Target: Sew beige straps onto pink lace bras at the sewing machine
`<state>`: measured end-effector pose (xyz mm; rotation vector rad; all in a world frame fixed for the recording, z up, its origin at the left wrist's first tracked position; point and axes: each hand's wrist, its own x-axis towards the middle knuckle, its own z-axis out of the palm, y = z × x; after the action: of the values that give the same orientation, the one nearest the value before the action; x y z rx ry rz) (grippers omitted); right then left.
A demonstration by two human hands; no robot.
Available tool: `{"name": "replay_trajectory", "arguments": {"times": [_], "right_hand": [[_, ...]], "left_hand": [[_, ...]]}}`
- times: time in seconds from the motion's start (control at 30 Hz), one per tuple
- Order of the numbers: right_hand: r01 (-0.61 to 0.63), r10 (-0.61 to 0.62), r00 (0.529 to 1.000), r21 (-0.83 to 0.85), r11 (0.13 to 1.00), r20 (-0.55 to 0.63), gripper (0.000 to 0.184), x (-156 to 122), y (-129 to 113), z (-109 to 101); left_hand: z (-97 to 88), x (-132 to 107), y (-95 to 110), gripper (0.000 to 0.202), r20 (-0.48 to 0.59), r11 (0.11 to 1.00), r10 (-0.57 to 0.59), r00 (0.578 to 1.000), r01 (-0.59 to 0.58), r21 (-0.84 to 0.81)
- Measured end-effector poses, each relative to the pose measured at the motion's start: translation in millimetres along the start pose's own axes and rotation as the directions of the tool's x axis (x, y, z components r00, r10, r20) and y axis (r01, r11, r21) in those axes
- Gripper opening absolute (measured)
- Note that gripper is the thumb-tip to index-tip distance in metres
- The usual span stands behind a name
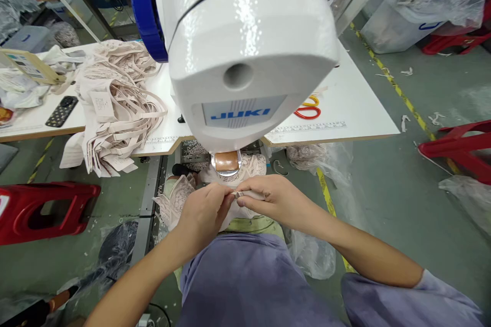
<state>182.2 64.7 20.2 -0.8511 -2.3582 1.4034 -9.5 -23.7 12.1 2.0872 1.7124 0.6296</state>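
Both my hands meet over my lap, just in front of the white sewing machine (249, 51). Thumb and fingers of my left hand (205, 209) are closed on one end of a pale beige fabric strap (253, 194). My right hand (274, 196) pinches the same strap, its fingers wrapped round the part nearer the palm. The fingers hide some of the strap. Beige lace fabric (176, 199) hangs left of my left hand, and more lace lies under the machine's head, beyond my fingertips.
Beige strapped garments (118, 107) are heaped on the table's left, beside a patterned phone (62, 111). Red and yellow scissors (308, 111) lie right of the machine head. Red stools (46, 209) stand at both sides. Plastic bags (312, 253) lie on the floor.
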Motion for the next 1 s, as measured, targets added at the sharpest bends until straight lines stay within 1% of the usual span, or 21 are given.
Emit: {"name": "replay_trajectory", "arguments": {"times": [0.1,0.2,0.27,0.33,0.37,0.4,0.43,0.5,0.53,0.57,0.63,0.7,0.73,0.77,0.8,0.83,0.9,0.97,1.0], "right_hand": [[0.075,-0.09,0.989,-0.117,0.99,-0.12,0.016,-3,0,7],[0.121,-0.165,0.966,-0.212,0.97,-0.2,0.015,2,0,9],[0.113,-0.16,0.967,-0.224,0.968,-0.2,0.012,14,-1,3],[0.072,-0.109,0.981,-0.22,0.973,-0.161,0.009,30,-3,-6],[0.043,-0.075,0.988,-0.223,0.974,-0.135,0.009,38,-5,-11],[0.017,-0.043,0.993,-0.233,0.972,-0.108,0.01,46,-8,-16],[-0.006,-0.017,0.996,-0.249,0.968,-0.087,0.012,52,-11,-20],[-0.026,0.01,0.998,-0.293,0.956,-0.056,0.017,62,-18,-26],[-0.026,0.012,0.999,-0.318,0.948,-0.045,0.019,64,-21,-28],[-0.027,0.014,0.999,-0.343,0.939,-0.039,0.021,65,-24,-29],[-0.039,0.028,0.999,-0.384,0.922,-0.034,0.023,65,-25,-29],[-0.048,0.038,0.999,-0.406,0.913,-0.033,0.023,63,-21,-28],[-0.04,0.022,0.999,-0.415,0.909,-0.048,0.022,61,-17,-26],[-0.017,-0.021,0.996,-0.432,0.902,-0.081,0.02,58,-12,-23],[0.017,-0.087,0.988,-0.461,0.887,-0.131,0.019,54,-6,-20],[0.052,-0.169,0.967,-0.501,0.864,-0.19,0.02,51,0,-15],[0.1,-0.335,0.892,-0.591,0.8,-0.302,0.023,43,12,-5],[0.103,-0.432,0.82,-0.645,0.757,-0.376,0.021,38,19,5],[0.095,-0.452,0.795,-0.653,0.752,-0.404,0.02,36,21,9]], "left_hand": [[6.3,-2,3,0.029,-0.106,0.998,0.016,0.994,-0.01,0.061],[9.5,1,7,0.026,-0.16,0.999,-0.031,0.987,0.033,0.011],[9.5,4,5,0.022,-0.171,0.996,-0.089,0.981,0.088,-0.01],[9.0,7,-4,0.018,-0.227,0.992,-0.099,0.969,0.115,0.059],[8.8,9,-10,0.017,-0.268,0.987,-0.056,0.962,0.095,0.133],[8.7,10,-18,0.017,-0.298,0.974,0.021,0.954,0.047,0.221],[8.4,10,-27,0.018,-0.309,0.951,0.124,0.943,-0.023,0.309],[7.0,12,-44,0.027,-0.266,0.876,0.328,0.907,-0.186,0.445],[5.8,13,-51,0.034,-0.234,0.837,0.402,0.885,-0.252,0.486],[4.4,14,-57,0.039,-0.202,0.805,0.452,0.869,-0.299,0.512],[1.1,17,-64,0.044,-0.156,0.762,0.502,0.85,-0.35,0.544],[-1.8,20,-63,0.043,-0.133,0.737,0.522,0.842,-0.367,0.568],[-2.7,21,-61,0.042,-0.124,0.734,0.512,0.85,-0.358,0.577],[-3.4,22,-57,0.04,-0.113,0.739,0.484,0.868,-0.336,0.583],[-3.8,23,-52,0.038,-0.101,0.748,0.445,0.89,-0.308,0.588],[-4.1,22,-47,0.036,-0.088,0.76,0.397,0.914,-0.273,0.59],[-5.2,21,-38,0.033,-0.054,0.783,0.299,0.953,-0.213,0.585],[-8.9,21,-35,0.034,-0.022,0.795,0.249,0.968,-0.191,0.575],[-12.1,22,-37,0.035,-0.002,0.795,0.262,0.965,-0.214,0.568]]}}
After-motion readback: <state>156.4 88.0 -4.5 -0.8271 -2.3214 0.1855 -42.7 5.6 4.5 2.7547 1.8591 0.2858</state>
